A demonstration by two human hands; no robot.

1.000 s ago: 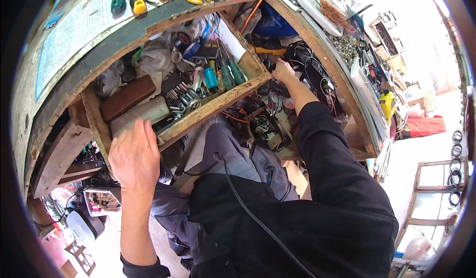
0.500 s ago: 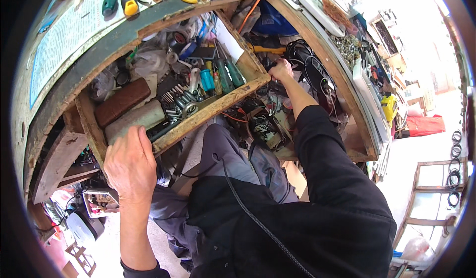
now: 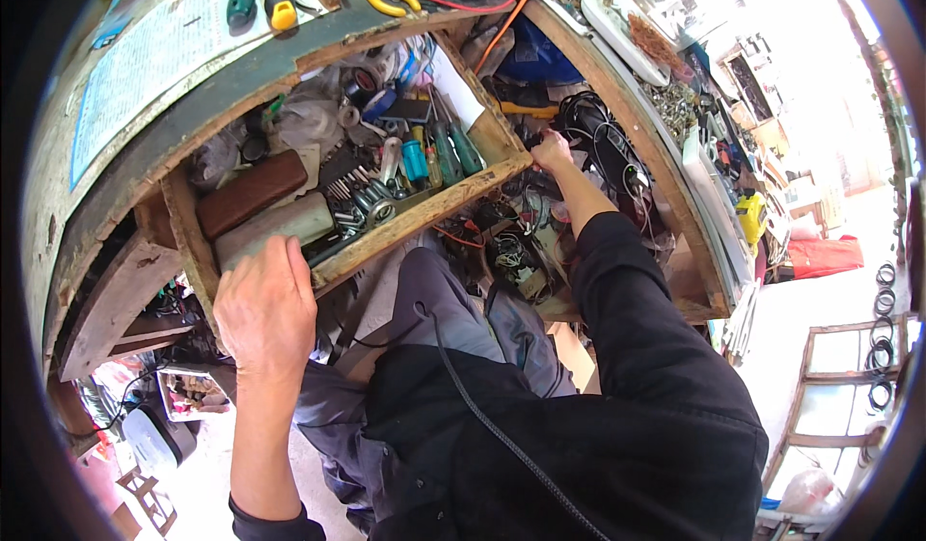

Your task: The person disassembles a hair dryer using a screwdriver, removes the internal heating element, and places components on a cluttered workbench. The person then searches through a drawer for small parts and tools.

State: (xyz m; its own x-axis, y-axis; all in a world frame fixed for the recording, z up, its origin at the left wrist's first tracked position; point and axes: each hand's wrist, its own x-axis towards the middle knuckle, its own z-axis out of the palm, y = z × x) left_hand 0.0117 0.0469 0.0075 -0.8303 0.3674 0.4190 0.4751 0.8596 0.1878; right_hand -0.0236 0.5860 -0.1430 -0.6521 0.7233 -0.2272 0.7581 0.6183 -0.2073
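Note:
A wooden drawer (image 3: 444,203) stands pulled out of the workbench, packed with tools. My left hand (image 3: 262,311) is closed over its front board near the left corner. At the right front corner, my right hand (image 3: 553,150) grips the drawer's edge; its fingertips are partly hidden. Inside lie a brown case (image 3: 253,194), a grey block-like case (image 3: 275,232), several sockets and wrenches (image 3: 371,202), green-handled screwdrivers (image 3: 453,152) and a turquoise-handled tool (image 3: 415,162). Rolls of tape (image 3: 361,86) and plastic bags fill the back.
Screwdrivers (image 3: 280,6), pliers and wires lie on the bench top (image 3: 125,121). Right of the drawer, an open compartment holds tangled black cables (image 3: 603,136) and a blue bag (image 3: 531,54). My legs (image 3: 434,300) are beneath the drawer. Another wooden drawer (image 3: 121,300) sits at left.
The whole view has shifted slightly, with the bench appearing a little farther right and lower. Both hands keep their places on the drawer; any drawer movement is too small to be sure of.

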